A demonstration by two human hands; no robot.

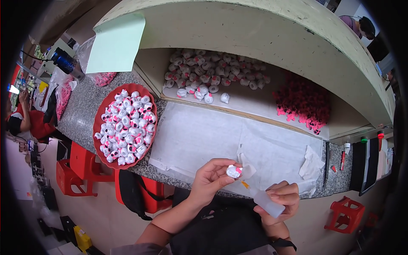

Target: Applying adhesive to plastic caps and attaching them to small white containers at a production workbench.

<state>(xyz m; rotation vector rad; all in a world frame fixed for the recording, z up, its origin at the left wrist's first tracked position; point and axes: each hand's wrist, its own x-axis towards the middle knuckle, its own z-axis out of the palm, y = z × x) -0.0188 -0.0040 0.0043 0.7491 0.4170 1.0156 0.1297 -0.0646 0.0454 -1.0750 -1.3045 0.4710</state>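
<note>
Between the thumb and fingers of my left hand [205, 180] is a small white figurine head [232, 171] with a pink bow. My right hand [288, 198] is wrapped round a translucent white squeeze bottle [269, 205]. The bottle is tilted, and its orange-yellow nozzle [245, 184] points up and left, just below the figurine head and apart from it. Both hands are over the near edge of a white paper sheet [199, 136]. A crumpled piece of tissue [247, 169] shows right behind the figurine head.
A red scalloped tray [97, 121] heaped with figurine heads stands left. More heads [204, 70] and a pile of pink-red pieces [302, 104] lie inside the shelf box [255, 26]. Another tissue [311, 163] and a red marker [342, 160] lie right. Red stools [345, 214] stand below.
</note>
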